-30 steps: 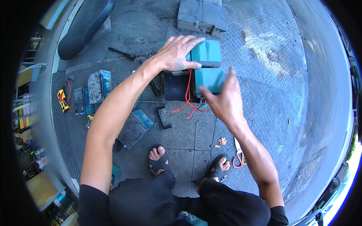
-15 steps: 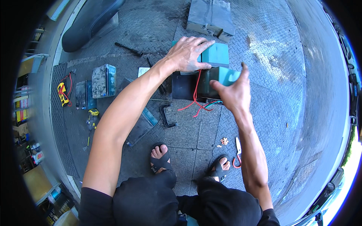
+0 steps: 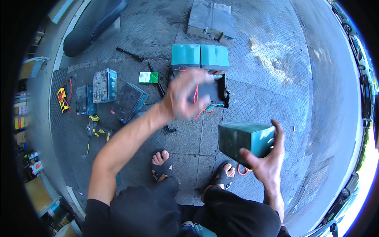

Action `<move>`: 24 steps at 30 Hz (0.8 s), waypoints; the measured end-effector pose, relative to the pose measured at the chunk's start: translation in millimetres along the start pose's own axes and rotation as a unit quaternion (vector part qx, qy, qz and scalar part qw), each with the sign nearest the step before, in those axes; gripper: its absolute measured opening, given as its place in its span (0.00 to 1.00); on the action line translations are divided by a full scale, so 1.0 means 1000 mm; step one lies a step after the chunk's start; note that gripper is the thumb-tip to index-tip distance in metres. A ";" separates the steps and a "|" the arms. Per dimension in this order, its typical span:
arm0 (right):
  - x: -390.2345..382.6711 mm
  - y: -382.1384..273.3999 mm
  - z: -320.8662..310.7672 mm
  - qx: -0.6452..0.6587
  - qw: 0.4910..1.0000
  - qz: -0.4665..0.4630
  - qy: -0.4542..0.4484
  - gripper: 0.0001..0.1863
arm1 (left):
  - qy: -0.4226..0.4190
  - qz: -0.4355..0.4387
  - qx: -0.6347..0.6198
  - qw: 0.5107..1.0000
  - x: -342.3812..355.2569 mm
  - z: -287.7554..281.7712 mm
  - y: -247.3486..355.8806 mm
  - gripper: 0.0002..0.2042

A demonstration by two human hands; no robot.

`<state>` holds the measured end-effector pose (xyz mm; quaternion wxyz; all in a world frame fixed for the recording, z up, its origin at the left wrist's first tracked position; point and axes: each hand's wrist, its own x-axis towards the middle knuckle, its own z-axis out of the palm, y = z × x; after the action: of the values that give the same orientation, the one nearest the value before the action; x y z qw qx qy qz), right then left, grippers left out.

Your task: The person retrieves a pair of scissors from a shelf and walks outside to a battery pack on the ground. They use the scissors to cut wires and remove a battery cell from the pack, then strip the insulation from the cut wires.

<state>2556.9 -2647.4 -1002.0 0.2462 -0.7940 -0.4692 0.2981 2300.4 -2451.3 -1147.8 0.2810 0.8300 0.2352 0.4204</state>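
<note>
My right hand (image 3: 268, 166) grips a dark green, box-shaped battery (image 3: 235, 142), held up off the floor in front of my right foot. Blurred by motion, my left hand (image 3: 183, 96) is over the left part of an open black case (image 3: 215, 91). Its fingers are too smeared to show whether they hold anything. Red wires (image 3: 203, 113) and a green wire come out at the case's near side. Two teal batteries (image 3: 185, 55) stand side by side at the far side of the case.
A grey metal box (image 3: 210, 19) lies farther back. To the left are worn batteries (image 3: 104, 86), a yellow meter (image 3: 63, 99), a yellow-headed tool (image 3: 94, 118) and a small green-white box (image 3: 148, 77). Red-handled scissors (image 3: 242, 170) lie partly hidden under the held battery.
My right hand has lifted the green battery out of the case and brought it nearer and to the right. My left hand has left the teal batteries and come down toward the wires.
</note>
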 end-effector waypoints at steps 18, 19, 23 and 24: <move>-0.030 -0.017 0.176 0.150 0.899 -0.076 -0.404 0.56 | 0.093 -0.512 -0.021 0.854 -0.204 -0.032 0.206 0.65; -0.034 -0.013 0.181 0.208 0.875 -0.069 -0.432 0.51 | 0.197 -0.543 -0.129 0.806 -0.222 -0.038 0.209 0.63; -0.036 0.020 0.195 0.199 0.828 -0.028 -0.523 0.32 | 0.351 -0.637 -0.095 0.679 -0.305 -0.072 0.210 0.49; -0.035 0.031 0.197 0.184 0.823 -0.027 -0.537 0.29 | 0.358 -0.646 -0.065 0.671 -0.326 -0.076 0.212 0.47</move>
<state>2423.5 -2669.9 -1152.1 0.1046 -0.4355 -0.4847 0.7513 2095.5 -2790.7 -1154.3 0.4301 0.2362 0.7670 0.4135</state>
